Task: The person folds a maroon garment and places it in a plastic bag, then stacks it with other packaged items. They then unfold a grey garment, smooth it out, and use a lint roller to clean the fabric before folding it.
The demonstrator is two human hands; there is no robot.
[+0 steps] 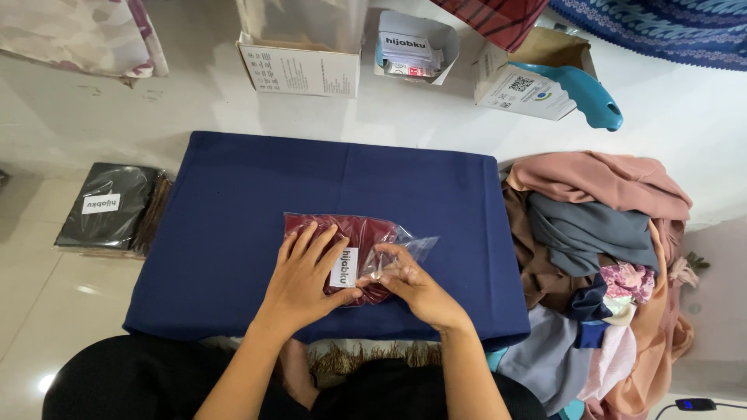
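Nearest the camera: the person's dark-clothed lap, forearms reaching forward over the near edge of a low worktop (233,202) draped in navy cloth.

Left hand (305,274) lies flat, fingers spread, pressing down on a clear plastic bag (350,253) that holds a folded maroon cloth; thumb sits by the white label on the bag's face. Open palm, no pinch. Right hand (405,280) is closed in a pinch on the loose empty end of the bag, at its right side.

The bag lies at mid-worktop, toward the near edge. Judged light, soft and limp; the film looks slick and crinkly, so the cloth could slide inside. Best held flat under a palm, or by the slack film at the open end.

Right of the worktop: a heap of loose fabrics (599,257). Left, on the floor: a stack of dark packed bags (113,206). Farthest: cardboard boxes (299,66) along the wall.
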